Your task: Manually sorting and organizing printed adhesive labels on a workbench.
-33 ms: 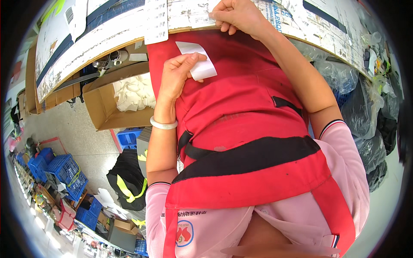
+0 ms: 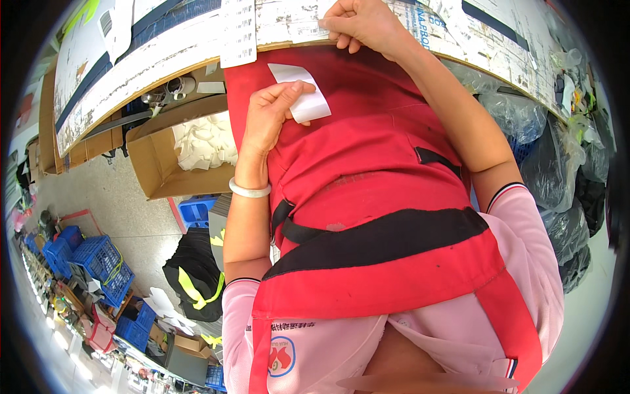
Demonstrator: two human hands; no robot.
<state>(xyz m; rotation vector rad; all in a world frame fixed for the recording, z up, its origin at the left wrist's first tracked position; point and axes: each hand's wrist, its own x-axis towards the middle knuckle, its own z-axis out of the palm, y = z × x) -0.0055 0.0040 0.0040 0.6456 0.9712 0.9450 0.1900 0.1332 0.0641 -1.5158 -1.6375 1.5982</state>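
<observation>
Between the thumb and fingers of my left hand (image 2: 269, 115) is a small white paper slip (image 2: 314, 105), slightly curled, held over my red apron (image 2: 367, 144) just below the table edge. My right hand (image 2: 367, 26) is at the worn white tabletop (image 2: 289, 29), its thumb and fingertips pinched together close to the surface. What lies between those fingertips, if anything, is too small to make out. A white sheet with rows of printed labels (image 2: 238, 39) lies between the two hands' far side and the left, its end overhanging the table edge.
An open cardboard box (image 2: 149, 161) with crumpled off-white pieces (image 2: 205, 141) stands below the table at left. Blue crates (image 2: 108, 262) and black goods with yellow-green straps (image 2: 197, 276) are farther left. Clear plastic bags (image 2: 551, 157) crowd the right side under the table.
</observation>
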